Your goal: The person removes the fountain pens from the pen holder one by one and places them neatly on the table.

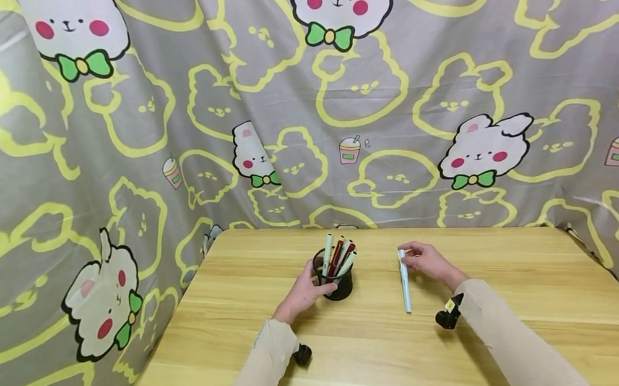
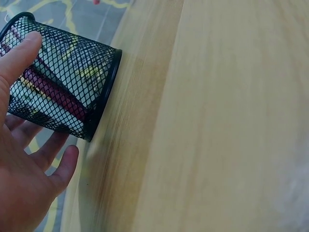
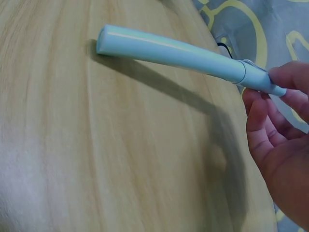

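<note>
While the pale blue pen [image 1: 404,280] lies lengthwise on the wooden table [image 1: 521,297] near its middle, the right hand [image 1: 430,262] pinches its far end between fingertips [image 3: 289,77], with the rest of the barrel running back toward six o'clock and, as far as the wrist view shows, raised slightly off the wood. At about nine o'clock from the pen, well apart from it, stands a black mesh pen holder [image 1: 336,280] filled with several pens [image 1: 340,253]. The left hand [image 1: 305,293] cups the holder's near-left side with relaxed, spread fingers [image 2: 19,53] touching the mesh, and a grey cartoon-rabbit cloth [image 1: 278,96] hangs behind the table from nine round to three o'clock.
</note>
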Action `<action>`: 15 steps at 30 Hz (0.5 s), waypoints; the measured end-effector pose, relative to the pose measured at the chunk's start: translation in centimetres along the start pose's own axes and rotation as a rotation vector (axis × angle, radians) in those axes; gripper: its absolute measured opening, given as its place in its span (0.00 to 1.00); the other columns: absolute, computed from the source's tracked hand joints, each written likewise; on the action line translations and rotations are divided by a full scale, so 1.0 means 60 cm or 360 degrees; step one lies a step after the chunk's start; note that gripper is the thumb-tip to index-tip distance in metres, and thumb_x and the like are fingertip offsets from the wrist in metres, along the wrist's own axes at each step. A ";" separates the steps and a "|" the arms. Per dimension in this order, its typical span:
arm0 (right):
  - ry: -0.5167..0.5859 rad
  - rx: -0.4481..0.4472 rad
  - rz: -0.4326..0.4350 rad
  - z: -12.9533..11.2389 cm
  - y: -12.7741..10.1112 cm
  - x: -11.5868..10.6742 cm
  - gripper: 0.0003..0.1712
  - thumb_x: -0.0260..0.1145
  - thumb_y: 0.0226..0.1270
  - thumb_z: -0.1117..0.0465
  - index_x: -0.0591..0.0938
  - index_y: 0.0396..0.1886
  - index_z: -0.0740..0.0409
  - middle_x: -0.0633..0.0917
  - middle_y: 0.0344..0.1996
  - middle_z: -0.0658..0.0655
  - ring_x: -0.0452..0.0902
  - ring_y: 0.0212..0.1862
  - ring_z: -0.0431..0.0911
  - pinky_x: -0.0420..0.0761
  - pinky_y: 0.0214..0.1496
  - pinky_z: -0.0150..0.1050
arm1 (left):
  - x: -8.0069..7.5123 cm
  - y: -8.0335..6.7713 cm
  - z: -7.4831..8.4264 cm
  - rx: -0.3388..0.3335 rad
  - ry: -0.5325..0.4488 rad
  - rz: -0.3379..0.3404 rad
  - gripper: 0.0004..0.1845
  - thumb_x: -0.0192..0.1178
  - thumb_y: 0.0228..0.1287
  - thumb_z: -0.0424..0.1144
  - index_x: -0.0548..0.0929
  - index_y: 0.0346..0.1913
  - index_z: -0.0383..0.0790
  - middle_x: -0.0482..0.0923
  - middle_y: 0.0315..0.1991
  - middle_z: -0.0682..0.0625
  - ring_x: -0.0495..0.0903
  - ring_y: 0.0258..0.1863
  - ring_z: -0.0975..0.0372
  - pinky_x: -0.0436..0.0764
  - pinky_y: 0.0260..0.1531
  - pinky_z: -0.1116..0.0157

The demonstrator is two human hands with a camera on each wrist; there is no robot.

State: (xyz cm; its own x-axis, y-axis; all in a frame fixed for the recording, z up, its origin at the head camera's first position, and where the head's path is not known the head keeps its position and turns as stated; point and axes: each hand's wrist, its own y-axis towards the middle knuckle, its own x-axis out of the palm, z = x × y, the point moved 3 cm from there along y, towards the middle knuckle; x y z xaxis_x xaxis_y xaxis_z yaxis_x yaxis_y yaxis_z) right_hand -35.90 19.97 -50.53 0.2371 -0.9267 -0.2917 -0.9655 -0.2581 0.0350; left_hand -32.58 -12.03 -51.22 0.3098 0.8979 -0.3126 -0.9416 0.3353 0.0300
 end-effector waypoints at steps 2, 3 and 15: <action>-0.0048 -0.0018 0.0004 0.002 0.002 0.003 0.24 0.60 0.63 0.73 0.68 0.57 0.81 0.79 0.35 0.63 0.76 0.32 0.43 0.81 0.39 0.41 | 0.000 0.000 0.001 0.0009 -0.0013 -0.0001 0.42 0.69 0.56 0.43 0.58 0.70 0.43 0.63 0.64 0.41 0.69 0.58 0.45 0.68 0.55 0.49; -0.0067 -0.0026 0.0005 0.002 0.003 0.005 0.24 0.60 0.63 0.73 0.69 0.57 0.81 0.79 0.35 0.64 0.76 0.32 0.43 0.81 0.39 0.42 | 0.000 -0.001 0.001 0.0009 -0.0016 0.0000 0.42 0.69 0.56 0.43 0.58 0.70 0.43 0.63 0.64 0.41 0.69 0.58 0.45 0.69 0.55 0.49; -0.0163 0.0074 0.0031 0.013 0.008 0.011 0.23 0.60 0.65 0.69 0.70 0.57 0.77 0.79 0.36 0.62 0.76 0.30 0.46 0.78 0.31 0.37 | 0.002 -0.001 -0.001 0.0011 -0.0009 0.0004 0.42 0.69 0.56 0.42 0.57 0.70 0.41 0.64 0.64 0.41 0.70 0.57 0.46 0.69 0.55 0.50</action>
State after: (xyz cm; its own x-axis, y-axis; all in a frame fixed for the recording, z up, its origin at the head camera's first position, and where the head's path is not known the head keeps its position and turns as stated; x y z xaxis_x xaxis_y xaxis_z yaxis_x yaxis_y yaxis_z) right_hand -36.30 19.46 -51.46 0.2084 -0.8980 -0.3875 -0.9743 -0.2253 -0.0019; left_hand -32.52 -11.95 -51.31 0.3084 0.9003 -0.3070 -0.9414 0.3352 0.0372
